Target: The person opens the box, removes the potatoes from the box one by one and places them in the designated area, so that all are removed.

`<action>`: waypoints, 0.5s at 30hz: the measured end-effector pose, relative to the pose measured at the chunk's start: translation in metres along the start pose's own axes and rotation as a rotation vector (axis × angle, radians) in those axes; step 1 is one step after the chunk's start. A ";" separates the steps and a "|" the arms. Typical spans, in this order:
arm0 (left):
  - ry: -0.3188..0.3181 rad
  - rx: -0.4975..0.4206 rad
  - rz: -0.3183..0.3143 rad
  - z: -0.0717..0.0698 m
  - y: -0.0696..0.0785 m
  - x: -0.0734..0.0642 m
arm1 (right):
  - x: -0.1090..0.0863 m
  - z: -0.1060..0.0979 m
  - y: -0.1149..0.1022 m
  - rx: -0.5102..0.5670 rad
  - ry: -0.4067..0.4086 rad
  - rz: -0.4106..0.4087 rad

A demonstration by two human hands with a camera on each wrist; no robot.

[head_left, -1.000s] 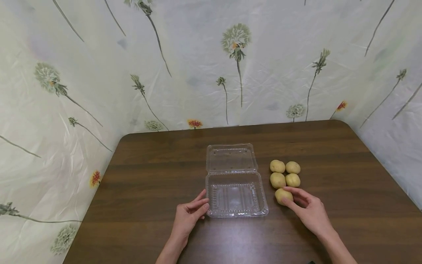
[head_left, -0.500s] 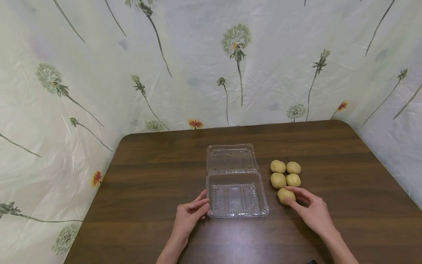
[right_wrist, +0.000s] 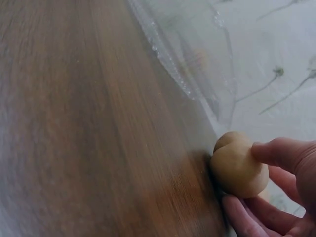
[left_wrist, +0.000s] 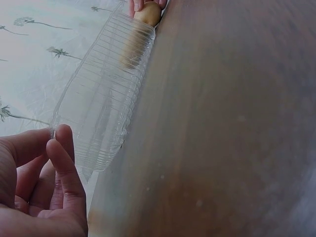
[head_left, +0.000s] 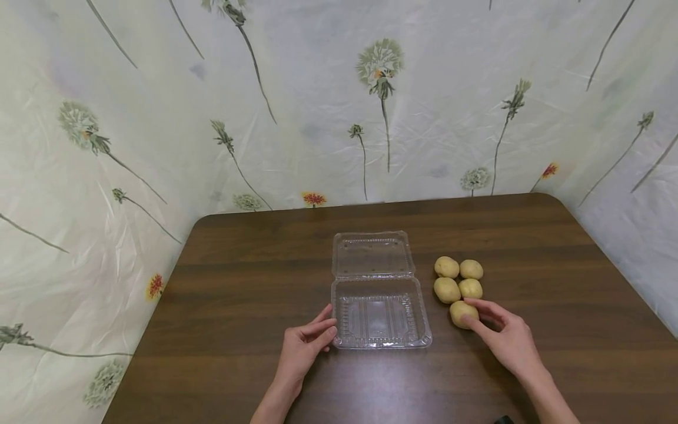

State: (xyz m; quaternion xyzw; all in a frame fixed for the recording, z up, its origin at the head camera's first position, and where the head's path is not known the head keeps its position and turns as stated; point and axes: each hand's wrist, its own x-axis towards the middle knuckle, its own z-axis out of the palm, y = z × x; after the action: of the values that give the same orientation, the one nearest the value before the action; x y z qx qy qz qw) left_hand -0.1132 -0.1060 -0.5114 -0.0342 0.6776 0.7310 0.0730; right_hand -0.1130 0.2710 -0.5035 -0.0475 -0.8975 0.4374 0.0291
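A clear plastic clamshell container lies with its lid folded back on the table. My left hand pinches the container's left rim between thumb and fingers, as the left wrist view also shows at close range. To the container's right, my right hand holds a potato between thumb and fingers, low over the wood. Just beyond it sit several more potatoes in two rows of two. In the right wrist view the held potato partly covers another one behind it.
The brown wooden table has rounded far corners. A flower-printed sheet hangs around its back and sides. A small black object shows at the bottom edge, beside the right forearm.
My right hand has shifted the front potato a little to the right, below the gap between the two rows' potatoes. The left hand and the container have stayed in place.
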 end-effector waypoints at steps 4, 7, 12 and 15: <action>-0.001 -0.001 0.004 0.000 0.000 0.000 | 0.001 0.000 0.000 0.011 -0.007 0.022; -0.001 0.000 0.011 0.000 0.000 0.000 | 0.001 -0.001 0.000 0.009 -0.005 0.033; 0.000 0.002 0.016 0.000 -0.001 0.000 | 0.002 -0.002 0.001 0.003 0.003 0.044; 0.001 0.000 0.006 0.000 -0.001 0.000 | 0.001 -0.002 0.002 0.019 0.001 0.054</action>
State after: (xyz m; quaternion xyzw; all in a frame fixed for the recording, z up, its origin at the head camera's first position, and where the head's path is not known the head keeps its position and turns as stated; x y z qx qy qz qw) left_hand -0.1132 -0.1059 -0.5123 -0.0327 0.6779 0.7310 0.0704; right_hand -0.1138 0.2741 -0.5041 -0.0715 -0.8917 0.4465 0.0182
